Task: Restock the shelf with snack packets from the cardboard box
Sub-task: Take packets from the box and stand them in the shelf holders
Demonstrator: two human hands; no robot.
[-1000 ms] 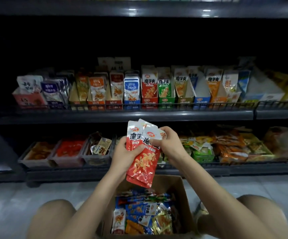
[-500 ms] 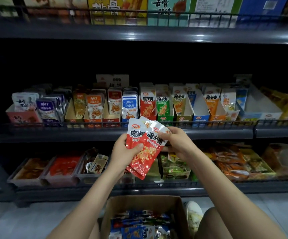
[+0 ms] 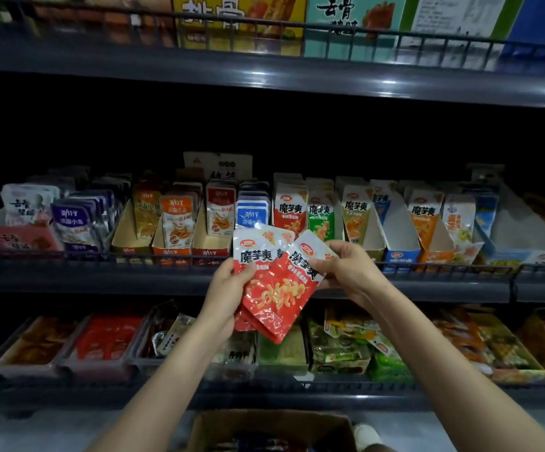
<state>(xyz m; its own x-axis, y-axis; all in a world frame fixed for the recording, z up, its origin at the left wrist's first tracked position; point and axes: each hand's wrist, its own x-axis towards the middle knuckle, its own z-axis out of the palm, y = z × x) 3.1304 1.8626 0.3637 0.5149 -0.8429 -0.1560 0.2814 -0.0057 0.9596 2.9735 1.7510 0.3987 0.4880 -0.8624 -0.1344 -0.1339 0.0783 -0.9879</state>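
We see a fanned stack of red-and-white snack packets [image 3: 276, 282] held upright in front of the middle shelf [image 3: 166, 278], tilted slightly right, just below its matching red-topped display carton [image 3: 289, 207]. Below that shelf, the open cardboard box [image 3: 271, 429] sits on the floor, its contents mostly hidden.

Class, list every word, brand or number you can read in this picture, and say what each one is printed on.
"魔芋爽": red packets held in both hands, and the red, green and orange packs on the middle shelf.
"20%": top of the held packets.
"劲仔": blue pack and orange pack.
"去骨": teal box on the top shelf.
Smaller print, the sign and the lower-shelf labels: too blurred.
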